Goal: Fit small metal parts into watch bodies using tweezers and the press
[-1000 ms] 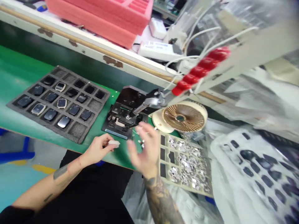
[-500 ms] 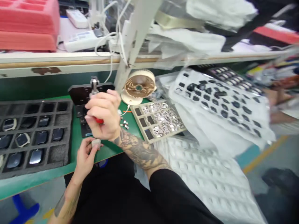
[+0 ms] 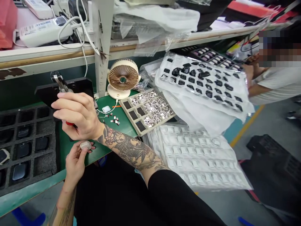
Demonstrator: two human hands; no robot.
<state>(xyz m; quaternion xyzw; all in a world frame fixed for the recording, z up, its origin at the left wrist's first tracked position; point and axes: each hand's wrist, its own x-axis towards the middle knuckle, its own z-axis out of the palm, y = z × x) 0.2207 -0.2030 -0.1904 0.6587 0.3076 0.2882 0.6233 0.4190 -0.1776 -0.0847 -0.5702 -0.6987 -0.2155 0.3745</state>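
Observation:
My right hand (image 3: 76, 114) is curled around the red handle (image 3: 70, 123) of a metal toggle clamp (image 3: 58, 81), which stands on a black fixture (image 3: 82, 85). Most of the handle and the fixture's lower part are hidden behind that hand. Just below, near the green table's front edge, my left hand (image 3: 73, 161) pinches a small rounded pale grey piece (image 3: 85, 145) between thumb and fingers. It looks like a watch-sized casing. A grey foam tray (image 3: 46, 164) lies left of my hands, with dark watch-like units in several of its pockets.
A cream fan (image 3: 123, 79) stands behind a compartment tray (image 3: 139, 133) of small shiny parts. Loose chips (image 3: 114, 120) lie beside it. Plastic sheets of dark pieces (image 3: 209, 93) and clear blister trays (image 3: 195, 161) fill the right. Another person's arm (image 3: 256, 89) reaches in there.
The view has swung right and sharpened, so the scene sits further left. My right hand stays at the clamp handle, and my left hand keeps the pale grey piece.

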